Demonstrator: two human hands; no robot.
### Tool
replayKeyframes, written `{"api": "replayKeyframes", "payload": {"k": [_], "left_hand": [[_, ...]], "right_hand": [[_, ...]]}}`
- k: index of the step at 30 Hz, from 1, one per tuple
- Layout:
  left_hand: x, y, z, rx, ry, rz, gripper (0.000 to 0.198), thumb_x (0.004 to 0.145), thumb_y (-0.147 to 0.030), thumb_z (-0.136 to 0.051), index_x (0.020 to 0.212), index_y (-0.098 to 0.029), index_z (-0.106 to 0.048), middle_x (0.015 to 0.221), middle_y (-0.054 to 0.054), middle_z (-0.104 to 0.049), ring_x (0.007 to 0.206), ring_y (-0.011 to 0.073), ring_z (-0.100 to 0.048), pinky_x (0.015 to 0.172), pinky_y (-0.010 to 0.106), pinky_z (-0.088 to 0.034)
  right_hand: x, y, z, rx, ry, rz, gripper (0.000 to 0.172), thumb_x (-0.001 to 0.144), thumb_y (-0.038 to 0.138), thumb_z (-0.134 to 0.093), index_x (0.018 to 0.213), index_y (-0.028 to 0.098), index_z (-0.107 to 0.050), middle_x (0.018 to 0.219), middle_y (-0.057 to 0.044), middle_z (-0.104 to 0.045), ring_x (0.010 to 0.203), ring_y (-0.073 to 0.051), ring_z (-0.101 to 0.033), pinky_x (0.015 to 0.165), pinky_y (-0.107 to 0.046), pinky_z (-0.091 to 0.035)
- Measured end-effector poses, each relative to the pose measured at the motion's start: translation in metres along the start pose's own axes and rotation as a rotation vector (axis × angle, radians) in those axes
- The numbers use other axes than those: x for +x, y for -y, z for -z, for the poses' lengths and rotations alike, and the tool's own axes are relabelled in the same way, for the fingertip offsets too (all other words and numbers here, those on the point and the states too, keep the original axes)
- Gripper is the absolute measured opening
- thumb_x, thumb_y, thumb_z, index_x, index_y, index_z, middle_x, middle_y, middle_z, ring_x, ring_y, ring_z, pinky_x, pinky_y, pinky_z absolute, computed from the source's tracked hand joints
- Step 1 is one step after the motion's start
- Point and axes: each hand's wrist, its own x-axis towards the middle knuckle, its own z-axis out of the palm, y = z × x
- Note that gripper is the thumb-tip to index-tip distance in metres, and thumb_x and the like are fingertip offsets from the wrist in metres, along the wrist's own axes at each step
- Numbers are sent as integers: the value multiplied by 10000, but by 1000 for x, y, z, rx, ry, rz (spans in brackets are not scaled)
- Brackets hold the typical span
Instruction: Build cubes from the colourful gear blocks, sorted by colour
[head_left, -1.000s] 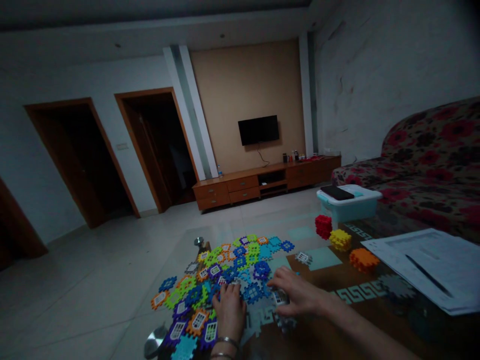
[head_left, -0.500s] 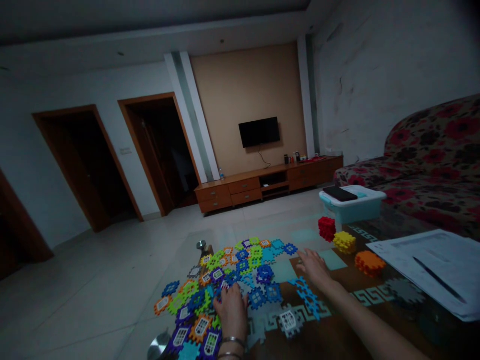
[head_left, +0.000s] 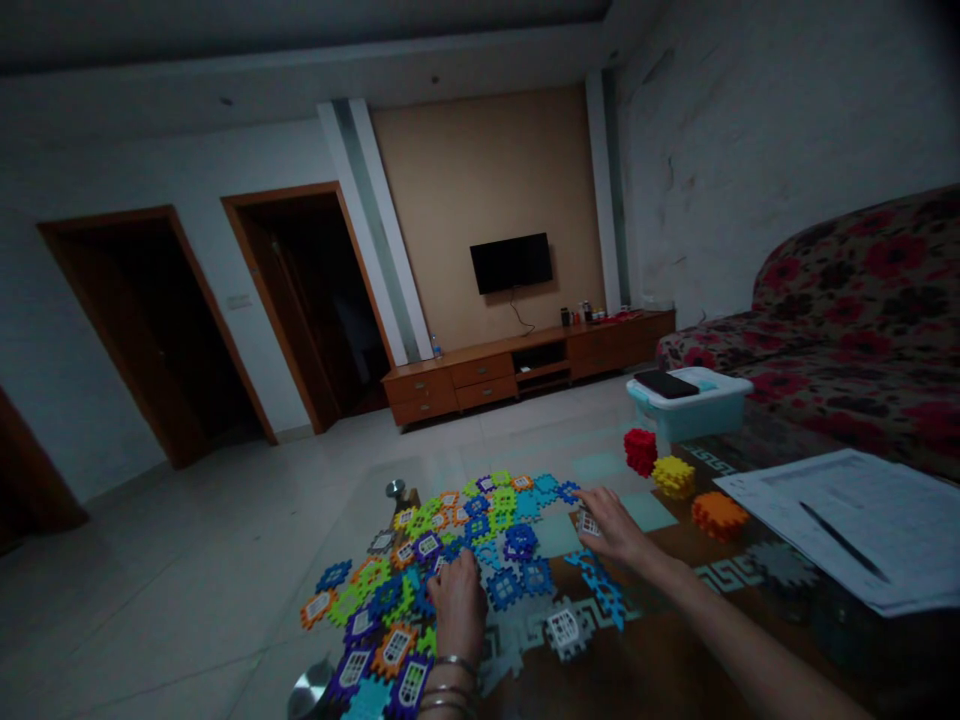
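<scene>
While the left hand [head_left: 457, 600] lies knuckles-up on the near side of the heap of coloured tiles [head_left: 450, 535], its fingers curled down among them so that I cannot tell whether it grips one, the right hand [head_left: 613, 525] is what has changed. It is no longer beside the left hand at the heap's near edge. It is now stretched out to two o'clock of the heap, and its thumb and fingertips are pinched on a small windowed tile [head_left: 587, 522] that half a second ago it is only reaching toward. The loose grey tile [head_left: 564, 628] it covers a second ago now lies free on the surface [head_left: 645, 670] at five o'clock of the heap, just beside a blue strip of joined tiles [head_left: 600, 585]. So one piece is dropped and another taken up. At two o'clock of the right hand, near but untouched, stand a red cube [head_left: 640, 450], a yellow cube [head_left: 673, 476] and an orange cube [head_left: 718, 513].
</scene>
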Motion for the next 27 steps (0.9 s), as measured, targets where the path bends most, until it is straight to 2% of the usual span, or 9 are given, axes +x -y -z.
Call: {"api": "replayKeyframes", "payload": {"k": [3, 6, 9, 14, 17, 20, 23, 25, 27], "left_hand": [[-1, 1, 10, -154, -73, 11, 241, 827, -90, -397, 1004, -180, -533, 961, 63, -653, 998, 216, -577, 902, 339, -336], [-4, 4, 14, -319, -89, 71, 205, 872, -167, -336, 1023, -186, -473, 822, 14, -634, 774, 163, -619, 740, 268, -419], [-10, 7, 13, -433, -64, 121, 164, 858, -184, -346, 980, -202, -453, 685, -50, -566, 629, 134, -600, 600, 221, -416], [-27, 5, 8, -452, 72, 128, 187, 789, -73, -380, 866, -202, -491, 602, -71, -519, 593, 119, -578, 563, 206, -394], [-39, 2, 9, -388, 163, 70, 223, 727, -5, -448, 812, -186, -548, 667, -32, -582, 699, 133, -596, 664, 220, -414], [-53, -2, 13, -316, 199, 5, 210, 752, -63, -517, 924, -155, -596, 934, 61, -650, 920, 178, -600, 834, 261, -421], [-67, -13, 16, -162, 302, -51, 363, 750, -191, -612, 1110, -152, -579, 1204, 118, -586, 1135, 233, -534, 950, 295, -406], [-73, -23, 18, -10, 385, -60, 506, 696, -169, -652, 1192, -164, -552, 1282, 133, -541, 1209, 277, -490, 971, 333, -410], [-75, -31, 19, 93, 430, -62, 547, 688, -100, -603, 1227, -165, -537, 1293, 148, -528, 1226, 303, -477, 965, 370, -417]], "right_hand": [[-10, 18, 2, 151, 58, 165, 642, 730, 156, -588, 1355, 204, -450, 1186, -104, -542, 1115, -265, -497, 992, -426, -412], [-22, 42, 0, 231, 234, 271, 689, 686, 160, -657, 1344, 221, -463, 1186, -91, -538, 1115, -255, -509, 983, -401, -423], [-35, 64, -3, 220, 350, 307, 701, 673, 161, -708, 1333, 246, -487, 1197, -91, -537, 1124, -261, -508, 983, -396, -422], [-45, 77, -6, 168, 431, 312, 675, 682, 165, -734, 1316, 245, -519, 1203, -92, -545, 1145, -266, -490, 990, -386, -412], [-44, 74, -4, 155, 475, 264, 716, 671, 182, -765, 1337, 248, -512, 1256, -95, -534, 1196, -278, -466, 1033, -402, -377], [-43, 70, -1, 178, 493, 225, 793, 650, 220, -807, 1374, 242, -485, 1332, -111, -502, 1261, -291, -425, 1080, -410, -328], [-43, 65, 0, 182, 507, 206, 810, 640, 230, -803, 1383, 249, -480, 1353, -106, -490, 1282, -294, -410, 1092, -418, -312], [-44, 62, -3, 177, 515, 195, 794, 639, 229, -788, 1374, 257, -490, 1345, -97, -491, 1276, -290, -419, 1085, -416, -322], [-45, 58, -8, 168, 522, 187, 795, 634, 217, -778, 1373, 260, -490, 1337, -94, -495, 1269, -286, -426, 1076, -410, -332]]}}
